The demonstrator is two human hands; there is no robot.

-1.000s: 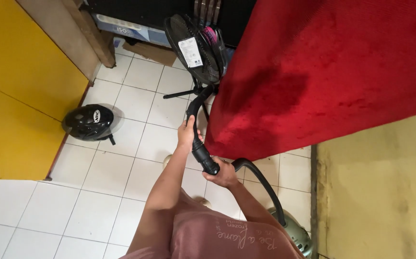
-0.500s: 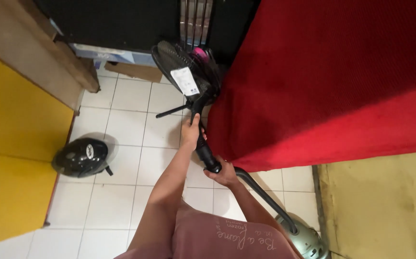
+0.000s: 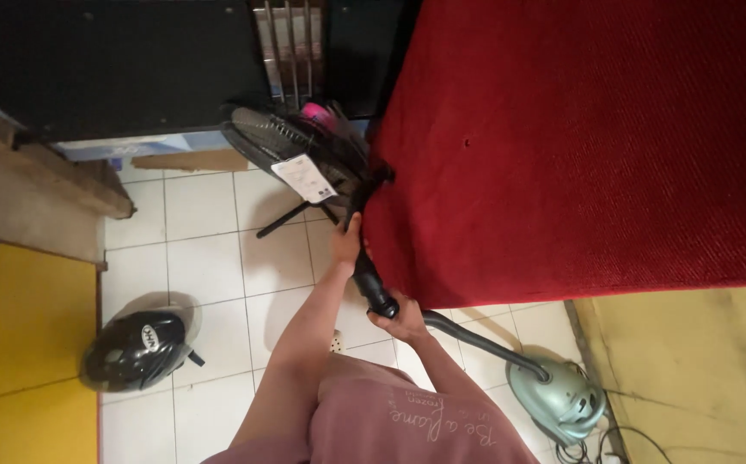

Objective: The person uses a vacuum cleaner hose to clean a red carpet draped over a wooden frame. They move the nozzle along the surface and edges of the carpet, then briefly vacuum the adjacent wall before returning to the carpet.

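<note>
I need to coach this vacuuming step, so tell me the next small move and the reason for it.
Probably slide the black wand up onto the red carpet. The left hand and right hand both grip it, its tip sits just at the carpet's edge, close beside the black fan.

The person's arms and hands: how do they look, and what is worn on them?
Both arms are bare from the upper arm down; no sleeve reaches the forearms. The left hand and the right hand have no gloves, and no watch, ring or bracelet can be seen. At the bottom edge a dusty pink garment with pale cursive writing covers the body.
</note>
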